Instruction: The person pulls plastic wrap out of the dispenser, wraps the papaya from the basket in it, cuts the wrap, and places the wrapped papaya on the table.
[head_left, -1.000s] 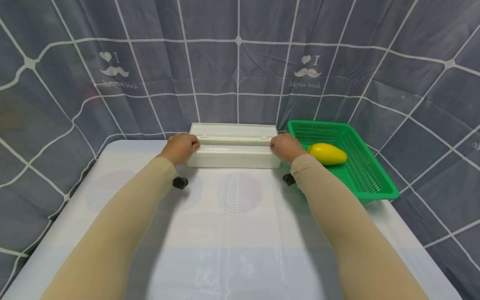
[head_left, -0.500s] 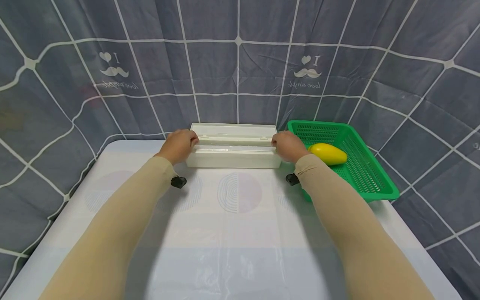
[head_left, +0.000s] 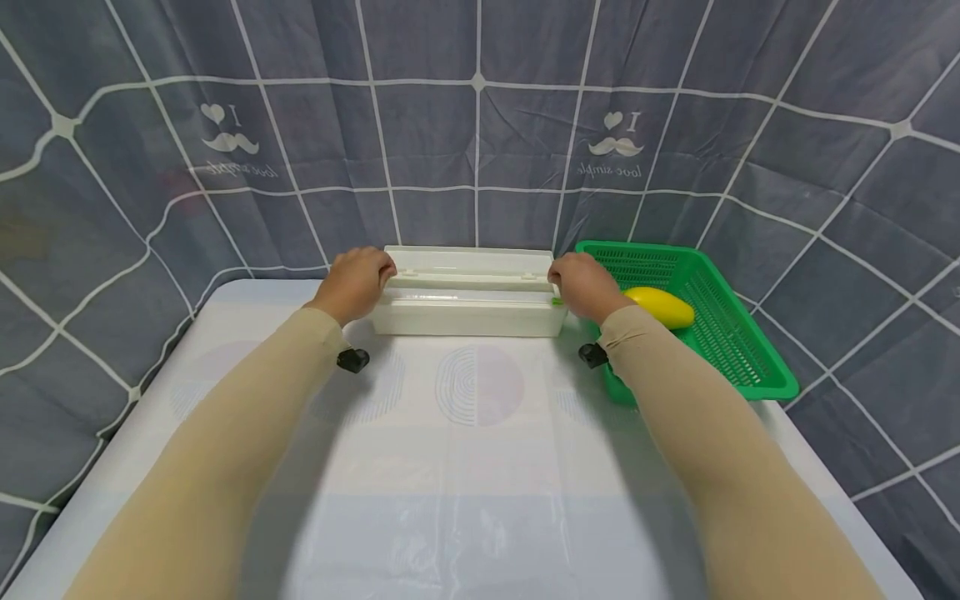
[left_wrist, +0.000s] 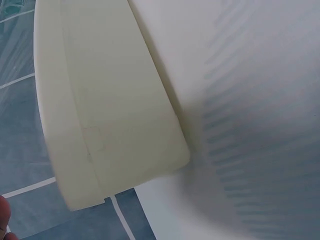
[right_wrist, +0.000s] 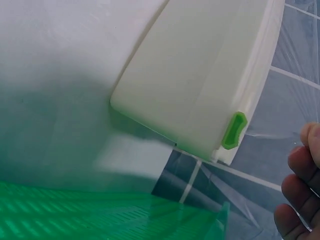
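Observation:
A long white cling film dispenser (head_left: 468, 321) stands at the back of the table, its lid (head_left: 472, 260) raised behind it. My left hand (head_left: 351, 285) is at the dispenser's left end with curled fingers, pinching the clear cling film. At the other end my right hand (head_left: 588, 285) pinches the film too; in the right wrist view creases in the cling film (right_wrist: 300, 65) run toward those fingers. A green cutter slider (right_wrist: 234, 131) sits at the dispenser's right end. The left wrist view shows the dispenser's side (left_wrist: 120, 110) close up, with only fingertips at the lower left corner.
A green plastic basket (head_left: 738, 350) stands to the right, close to the dispenser and partly behind my right forearm. Inside it lies a smooth yellow, mango-like fruit (head_left: 663, 307). A grey checked curtain (head_left: 427, 133) hangs behind the white-covered table (head_left: 480, 467).
Both hands have moved slightly outward and back, away from each other. The green slider at the right end has come into sight. Dispenser and basket stay in place.

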